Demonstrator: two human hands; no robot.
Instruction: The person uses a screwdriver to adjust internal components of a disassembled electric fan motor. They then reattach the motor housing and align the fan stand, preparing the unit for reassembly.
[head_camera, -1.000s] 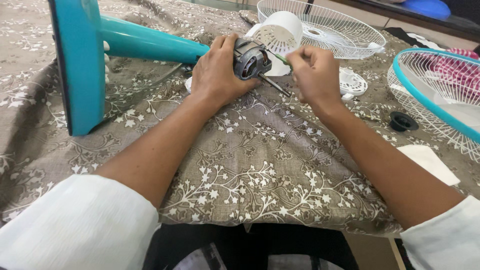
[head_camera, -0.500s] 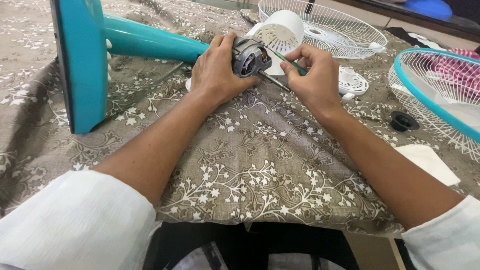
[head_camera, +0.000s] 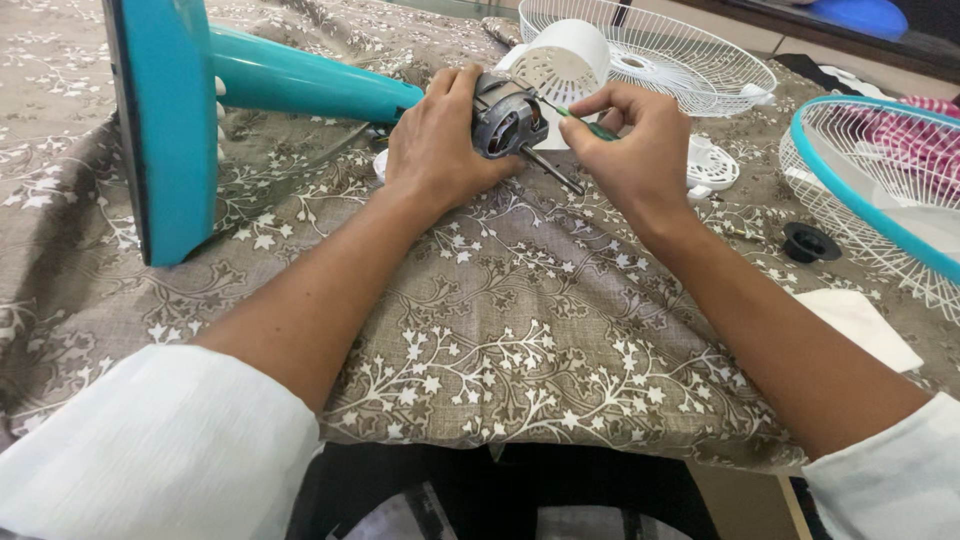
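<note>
A teal fan stand (head_camera: 290, 80) with a wide base (head_camera: 160, 130) lies on its side on a brown floral cloth (head_camera: 520, 330). At its top end sits a grey metal fan motor (head_camera: 508, 118) with a bare shaft pointing toward me. My left hand (head_camera: 440, 140) grips the motor from the left. My right hand (head_camera: 635, 150) pinches a thin green-handled screwdriver (head_camera: 590, 127), its tip set against the motor's right side.
A white motor cover (head_camera: 565, 60) and a white wire fan guard (head_camera: 670, 55) lie behind the motor. A teal-rimmed guard (head_camera: 860, 200) sits at the right, with a black round cap (head_camera: 808, 242), a white plastic disc (head_camera: 712, 165) and a white paper piece (head_camera: 860, 325) nearby.
My right hand has shifted slightly left and brought the screwdriver tip closer against the motor. My left hand keeps its hold on the motor.
</note>
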